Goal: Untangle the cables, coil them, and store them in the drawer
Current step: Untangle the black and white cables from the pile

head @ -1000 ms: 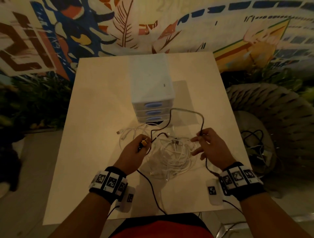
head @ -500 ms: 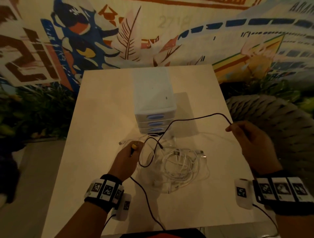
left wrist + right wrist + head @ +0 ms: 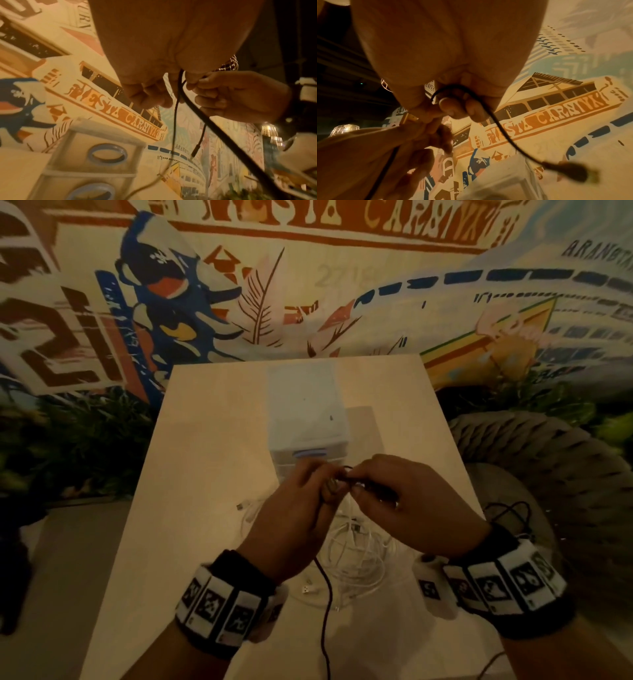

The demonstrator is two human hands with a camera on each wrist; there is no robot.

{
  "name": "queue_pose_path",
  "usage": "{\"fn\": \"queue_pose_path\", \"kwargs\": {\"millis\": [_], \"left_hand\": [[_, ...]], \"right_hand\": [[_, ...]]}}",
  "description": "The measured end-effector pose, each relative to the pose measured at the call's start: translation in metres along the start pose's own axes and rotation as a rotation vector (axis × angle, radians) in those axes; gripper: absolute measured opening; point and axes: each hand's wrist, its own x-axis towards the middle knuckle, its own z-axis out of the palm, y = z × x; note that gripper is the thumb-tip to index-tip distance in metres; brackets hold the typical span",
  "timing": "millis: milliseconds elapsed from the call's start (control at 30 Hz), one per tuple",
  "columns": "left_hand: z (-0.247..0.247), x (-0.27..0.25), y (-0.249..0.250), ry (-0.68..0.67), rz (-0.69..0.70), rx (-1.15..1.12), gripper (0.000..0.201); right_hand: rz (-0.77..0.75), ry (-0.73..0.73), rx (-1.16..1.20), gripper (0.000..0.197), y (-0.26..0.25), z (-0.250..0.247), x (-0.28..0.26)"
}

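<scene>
Mural backdrop; right-wrist view alone shows cable plug [image 3: 568, 171].

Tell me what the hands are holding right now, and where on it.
Both hold the black cable. The left hand and the right hand pinch it close together near one plug end, which dangles below the right fingers.
</scene>
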Motion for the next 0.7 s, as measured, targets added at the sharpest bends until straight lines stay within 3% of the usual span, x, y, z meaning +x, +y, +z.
{"fn": "queue_pose_path", "kwargs": {"millis": [200,367,467,533,633,700], "left_hand": [[-0.014,-0.012,-0.017,0.136,-0.092,-0.032,0.014],[-0.026,-0.025,-0.035,0.167,-0.224,-0.049,0.027],[-0.023,-0.032,-0.042,0.133,-0.267,0.017,0.029],[-0.017,-0.036,-0.047,0.05,-0.313,0.035,0.027],[-0.012,-0.043,-0.05,-0.07,-0.345,0.025,0.027],[-0.012,-0.045,-0.049,-0.11,-0.328,0.067,0.037]], "right_hand": [[0.19,-0.093,0.087,0.021,0.03,-0.003,-0.027],[0.354,-0.141,0.137,0.025,0.056,-0.003,-0.061],[0.376,-0.016,0.245,0.025,0.06,-0.003,-0.067],[0.359,0.103,0.441,0.03,0.055,-0.007,-0.063],[0.326,0.318,0.754,0.017,0.033,-0.019,-0.05],[0.295,0.424,0.832,0.017,0.02,-0.024,-0.04]]}}
